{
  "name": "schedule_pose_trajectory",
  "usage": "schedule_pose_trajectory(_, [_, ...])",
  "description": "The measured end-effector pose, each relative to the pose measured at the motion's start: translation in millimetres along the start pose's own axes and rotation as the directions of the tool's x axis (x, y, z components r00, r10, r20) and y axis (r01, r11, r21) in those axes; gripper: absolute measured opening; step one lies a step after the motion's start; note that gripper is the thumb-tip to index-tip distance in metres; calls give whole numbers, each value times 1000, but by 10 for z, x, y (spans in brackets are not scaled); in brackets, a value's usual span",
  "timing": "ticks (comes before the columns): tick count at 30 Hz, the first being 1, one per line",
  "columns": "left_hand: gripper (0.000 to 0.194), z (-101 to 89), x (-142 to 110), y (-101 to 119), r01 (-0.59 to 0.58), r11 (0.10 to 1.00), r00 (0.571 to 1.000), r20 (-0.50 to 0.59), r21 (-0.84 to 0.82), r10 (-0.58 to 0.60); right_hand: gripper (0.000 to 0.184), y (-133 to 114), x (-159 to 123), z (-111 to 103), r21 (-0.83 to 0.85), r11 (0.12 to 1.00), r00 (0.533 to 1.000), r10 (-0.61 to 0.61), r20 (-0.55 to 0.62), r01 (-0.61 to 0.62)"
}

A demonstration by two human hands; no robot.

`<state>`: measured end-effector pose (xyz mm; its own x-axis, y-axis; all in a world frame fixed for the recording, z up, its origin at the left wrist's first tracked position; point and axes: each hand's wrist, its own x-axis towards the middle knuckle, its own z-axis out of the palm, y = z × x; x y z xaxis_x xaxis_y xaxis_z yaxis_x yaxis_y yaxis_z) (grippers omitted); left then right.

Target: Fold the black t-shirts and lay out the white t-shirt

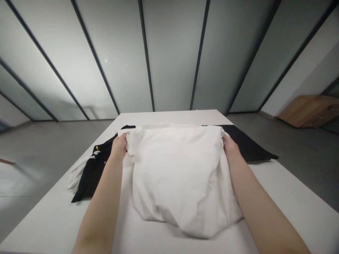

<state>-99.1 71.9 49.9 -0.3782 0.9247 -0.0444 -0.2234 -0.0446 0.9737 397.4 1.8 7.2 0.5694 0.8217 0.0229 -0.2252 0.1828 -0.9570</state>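
Note:
A white cloth garment [177, 173], perhaps a shirt, is stretched between my hands over the table. My left hand [120, 144] is closed on its upper left corner. At the upper right corner, my right hand [230, 144] grips the fabric the same way. The far edge is pulled fairly straight, while the near part hangs in loose folds toward me. Some fingertips of both hands are hidden by the cloth.
On the white table [267, 190], black clothing [92, 173] with a printed pattern lies at the left, beside white cloth [76, 174]. Black fabric [246, 144] lies at the right. Frosted glass panels [172, 53] stand behind; a wooden cabinet [307, 111] is at far right.

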Motion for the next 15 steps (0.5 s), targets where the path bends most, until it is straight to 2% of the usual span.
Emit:
schedule_pose_trajectory(2, [23,26,9,20,-51,999,998,-34,-13,51,29,2,-50,77,22,999,999,33,-23,-32])
schedule_pose_trajectory(4, [21,22,-32,61,-38,999,999,20,26,37,31,-22,-133,58,-34,996,989,88,117,-85])
schedule_pose_trajectory(6, [17,-50,-114,118,31,995,989,142,91,-44,31,-56,-226,-61,-168,974,928,197,316,-150])
schedule_pose_trajectory(7, [16,-119,-163,146,75,988,962,252,137,-108,32,-69,-272,-148,-227,957,873,262,410,-181])
schedule_pose_trajectory(8, [16,-207,-214,171,111,976,909,378,186,-176,33,-76,-315,-241,-268,939,803,327,498,-216])
schedule_pose_trajectory(10, [23,-410,-297,202,125,959,730,631,256,-263,35,-72,-383,-407,-300,913,661,407,631,-276])
schedule_pose_trajectory(11, [30,-501,-318,208,106,966,653,716,237,-247,38,-61,-403,-463,-309,906,608,423,672,-290])
schedule_pose_trajectory(12, [36,-570,-320,210,81,977,616,761,195,-203,42,-49,-411,-494,-310,906,587,422,691,-287])
schedule_pose_trajectory(13, [41,-609,-301,207,44,989,637,759,140,-136,46,-38,-404,-498,-297,916,608,401,685,-270])
schedule_pose_trajectory(14, [43,-614,-261,202,-21,995,720,692,96,-52,48,-29,-381,-475,-266,934,669,356,653,-238])
schedule_pose_trajectory(15, [42,-588,-205,196,-108,991,826,562,80,44,49,-23,-343,-430,-210,959,759,278,589,-189])
